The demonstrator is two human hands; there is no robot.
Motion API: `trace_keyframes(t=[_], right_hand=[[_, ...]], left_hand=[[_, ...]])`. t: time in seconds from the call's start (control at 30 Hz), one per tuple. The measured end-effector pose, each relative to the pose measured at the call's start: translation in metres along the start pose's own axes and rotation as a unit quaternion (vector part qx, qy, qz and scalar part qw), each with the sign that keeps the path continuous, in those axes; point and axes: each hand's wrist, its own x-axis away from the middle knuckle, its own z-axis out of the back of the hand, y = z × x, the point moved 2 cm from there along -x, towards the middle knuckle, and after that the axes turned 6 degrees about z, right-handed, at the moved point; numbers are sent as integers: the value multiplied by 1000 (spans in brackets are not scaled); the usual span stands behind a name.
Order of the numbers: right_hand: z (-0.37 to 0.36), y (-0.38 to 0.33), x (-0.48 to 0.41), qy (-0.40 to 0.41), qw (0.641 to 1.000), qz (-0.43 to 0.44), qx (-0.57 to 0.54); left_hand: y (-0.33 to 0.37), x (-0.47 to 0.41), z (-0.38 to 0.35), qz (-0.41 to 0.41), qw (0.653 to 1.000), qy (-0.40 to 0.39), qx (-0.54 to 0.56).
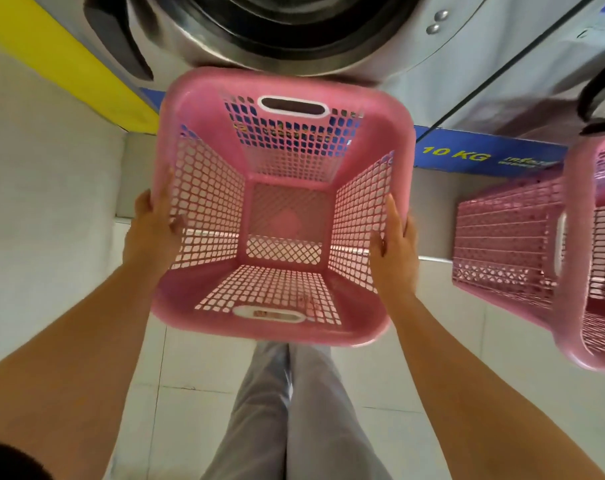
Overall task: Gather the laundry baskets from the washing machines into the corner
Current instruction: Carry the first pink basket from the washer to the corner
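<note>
- A silver washing machine (467,64) with a round door fills the top of the view, a blue "10 KG" strip (484,155) along its base.
- The pale tiled floor (415,393) spreads below, the person's grey trousers (294,410) at centre.
- An empty pink laundry basket (283,317) hangs in front of the machine, clear of the floor, opening upward.
- A second pink basket (508,237) lies tipped on its side at the right edge.
- The left hand (152,230) clamps the held basket's left rim; the right hand (396,244) clamps its right rim.
</note>
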Motion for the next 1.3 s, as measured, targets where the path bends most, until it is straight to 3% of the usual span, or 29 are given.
trace_keyframes(t=[0.13, 0.77, 1.13, 1.3], right_hand=[[-2, 2, 3, 18, 1000, 17, 8], [51, -58, 77, -3, 997, 74, 19], [68, -85, 117, -89, 969, 227, 40], [62, -104, 139, -137, 944, 300, 24]], left_hand=[[-3, -9, 3, -35, 999, 1, 15], [-67, 118, 65, 36, 987, 65, 143], [-130, 262, 39, 201, 944, 142, 220], [-155, 337, 18, 267, 908, 185, 266]])
